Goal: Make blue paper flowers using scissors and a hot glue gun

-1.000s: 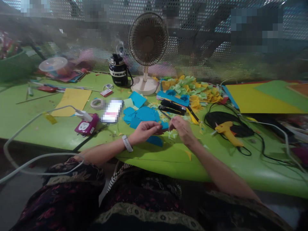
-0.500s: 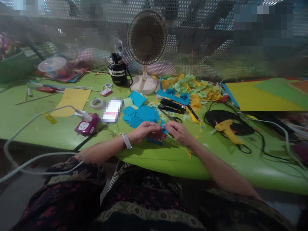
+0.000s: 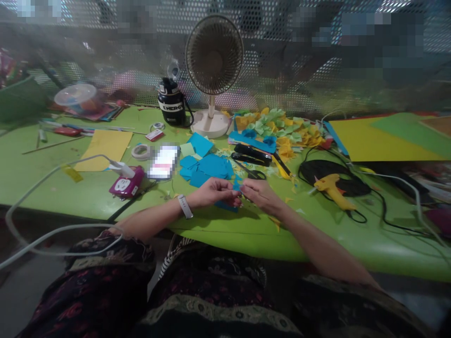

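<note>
Between my fingertips is a small blue paper piece [image 3: 237, 183], pinched from both sides just above the table's front part. My left hand [image 3: 215, 193], with a pale watch on its wrist, grips it from the left. From the right, the thumb and fingers of my right hand [image 3: 260, 195] close on it. Parts of the piece are hidden by my fingers. Cut blue paper pieces [image 3: 211, 168] lie in a heap just beyond my left hand. Behind my right hand rest dark-handled scissors [image 3: 256, 174]. Another blue sheet [image 3: 226, 206] lies partly under my left hand.
A black stapler [image 3: 252, 155] and a yellow cutter [image 3: 282, 165] lie past the scissors. Yellow and green paper flowers [image 3: 282, 126] are piled behind. A yellow glue gun [image 3: 333, 190] is at right, a phone [image 3: 163, 162] and purple power socket [image 3: 127, 182] at left. A fan [image 3: 211, 123] stands behind.
My fingers have shifted slightly on the blue paper piece, and more of it shows above my fingertips. My right hand has turned a little. The things on the table stay put.
</note>
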A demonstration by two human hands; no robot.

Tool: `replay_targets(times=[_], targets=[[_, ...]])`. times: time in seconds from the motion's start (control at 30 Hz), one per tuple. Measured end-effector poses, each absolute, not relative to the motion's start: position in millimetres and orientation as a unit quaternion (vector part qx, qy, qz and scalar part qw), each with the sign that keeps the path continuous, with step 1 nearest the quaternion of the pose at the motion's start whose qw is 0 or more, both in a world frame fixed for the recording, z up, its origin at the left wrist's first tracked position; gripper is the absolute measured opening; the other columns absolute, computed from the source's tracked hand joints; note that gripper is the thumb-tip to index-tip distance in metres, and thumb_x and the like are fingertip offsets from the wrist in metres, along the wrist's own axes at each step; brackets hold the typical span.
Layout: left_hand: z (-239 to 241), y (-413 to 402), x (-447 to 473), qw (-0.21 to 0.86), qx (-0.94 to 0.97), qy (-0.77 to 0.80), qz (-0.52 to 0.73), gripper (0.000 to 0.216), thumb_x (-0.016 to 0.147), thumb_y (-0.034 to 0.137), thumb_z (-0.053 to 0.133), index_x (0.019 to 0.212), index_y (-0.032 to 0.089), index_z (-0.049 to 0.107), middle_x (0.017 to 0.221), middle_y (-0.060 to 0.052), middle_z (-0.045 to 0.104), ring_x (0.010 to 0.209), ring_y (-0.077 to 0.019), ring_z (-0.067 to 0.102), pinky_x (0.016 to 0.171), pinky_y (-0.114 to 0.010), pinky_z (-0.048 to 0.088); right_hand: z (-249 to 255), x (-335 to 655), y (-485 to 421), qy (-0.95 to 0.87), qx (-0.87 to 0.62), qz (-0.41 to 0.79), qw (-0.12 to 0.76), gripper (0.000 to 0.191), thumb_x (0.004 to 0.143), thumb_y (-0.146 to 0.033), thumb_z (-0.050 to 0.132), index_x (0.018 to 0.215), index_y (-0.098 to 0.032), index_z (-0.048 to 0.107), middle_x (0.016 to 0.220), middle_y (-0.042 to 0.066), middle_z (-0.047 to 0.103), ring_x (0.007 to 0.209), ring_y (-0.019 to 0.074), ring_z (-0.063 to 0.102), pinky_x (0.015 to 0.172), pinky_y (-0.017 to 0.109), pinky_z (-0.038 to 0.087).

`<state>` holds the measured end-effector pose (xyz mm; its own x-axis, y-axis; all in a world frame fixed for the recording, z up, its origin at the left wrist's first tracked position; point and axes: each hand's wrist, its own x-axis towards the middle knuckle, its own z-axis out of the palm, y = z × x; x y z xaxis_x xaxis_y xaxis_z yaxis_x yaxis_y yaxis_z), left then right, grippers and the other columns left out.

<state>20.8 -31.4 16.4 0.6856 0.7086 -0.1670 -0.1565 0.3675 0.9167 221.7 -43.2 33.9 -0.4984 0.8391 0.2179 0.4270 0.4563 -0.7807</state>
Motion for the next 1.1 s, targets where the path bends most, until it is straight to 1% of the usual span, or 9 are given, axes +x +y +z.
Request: replay_targets(times=[0.2,0.43,0.5,0.57,0.63,0.7,0.8,0.97,1.1], targets=[[18.3,-29.9,20.6,0.773,0.484,0.288,0.294,0.048,0.061,0.048,0.089,0.072,0.011,0.061,0.076,-0.008,0.076,0.071,-0.0163,0.074,0.074,-0.03,0.06,30.6,217.7,-45.0,-0.765,-0.398,0.413,0.293,0.053,0.093,-0.067,0.043,0.065,-0.022,0.045,0.056,-0.005,0.041,0.052,0.011,0.038,0.053,0.027,0.031],[9.1,-28.8,22.1,0.749,0.506,0.296,0.31,0.047,0.067,0.051,0.085,0.075,0.011,0.062,0.079,-0.007,0.076,0.072,-0.0149,0.072,0.073,-0.03,0.06,32.5,225.4,-38.8,-0.712,-0.415,0.513,0.239,0.048,0.092,-0.062,0.044,0.07,-0.021,0.053,0.06,-0.001,0.053,0.055,0.0136,0.049,0.056,0.029,0.04],[9.5,-27.5,21.6,0.743,0.505,0.301,0.321,0.046,0.068,0.051,0.084,0.076,0.011,0.062,0.081,-0.008,0.075,0.078,-0.0172,0.073,0.07,-0.029,0.06,35.0,236.4,-29.2,-0.728,-0.445,0.469,0.226,0.048,0.095,-0.058,0.037,0.072,-0.021,0.057,0.063,0.002,0.057,0.058,0.0159,0.053,0.059,0.031,0.043],[11.8,-25.5,20.1,0.737,0.501,0.306,0.335,0.046,0.07,0.051,0.083,0.077,0.012,0.06,0.086,-0.009,0.075,0.084,-0.0193,0.074,0.068,-0.029,0.061,37.1,250.1,-17.8,-0.752,-0.503,0.356,0.236,0.045,0.096,-0.05,0.033,0.078,-0.02,0.061,0.071,0.005,0.062,0.066,0.0185,0.058,0.066,0.033,0.045],[13.8,-23.0,18.4,0.736,0.495,0.31,0.343,0.046,0.072,0.052,0.081,0.08,0.012,0.059,0.09,-0.01,0.075,0.085,-0.0199,0.074,0.066,-0.029,0.061,37.3,262.6,-7.6,-0.764,-0.579,0.19,0.212,0.026,0.088,-0.041,0.049,0.087,-0.02,0.063,0.09,0.008,0.067,0.08,0.0211,0.061,0.073,0.033,0.045],[13.9,-20.3,17.4,0.734,0.494,0.312,0.347,0.048,0.072,0.055,0.08,0.081,0.013,0.058,0.09,-0.01,0.075,0.084,-0.0197,0.074,0.066,-0.029,0.061,34.9,269.8,-1.1,-0.756,-0.635,0.094,0.127,0.022,0.08,-0.037,0.059,0.093,-0.019,0.065,0.103,0.01,0.067,0.088,0.0241,0.062,0.073,0.033,0.044],[10.8,-16.7,17.4,0.716,0.508,0.318,0.358,0.049,0.07,0.055,0.081,0.079,0.012,0.061,0.091,-0.01,0.075,0.081,-0.018,0.074,0.066,-0.028,0.061,29.8,269.8,2.5,-0.754,-0.654,0.054,0.016,0.026,0.078,-0.037,0.062,0.096,-0.018,0.066,0.109,0.012,0.067,0.095,0.0271,0.063,0.07,0.032,0.043],[7.8,-14.3,18.3,0.689,0.523,0.325,0.382,0.041,0.073,0.048,0.081,0.08,0.011,0.064,0.088,-0.008,0.074,0.075,-0.0139,0.072,0.066,-0.025,0.059,28.2,262.9,6.2,-0.761,-0.648,0.034,-0.024,0.028,0.078,-0.034,0.062,0.101,-0.017,0.066,0.11,0.013,0.068,0.097,0.0274,0.064,0.07,0.032,0.042],[10.2,-15.9,18.2,0.704,0.503,0.318,0.387,0.041,0.077,0.046,0.079,0.08,0.014,0.054,0.086,-0.006,0.073,0.076,-0.0152,0.072,0.066,-0.027,0.06,31.1,265.6,10.8,-0.755,-0.652,0.034,-0.058,0.029,0.076,-0.036,0.062,0.098,-0.017,0.065,0.106,0.012,0.07,0.092,0.027,0.064,0.066,0.031,0.04]])
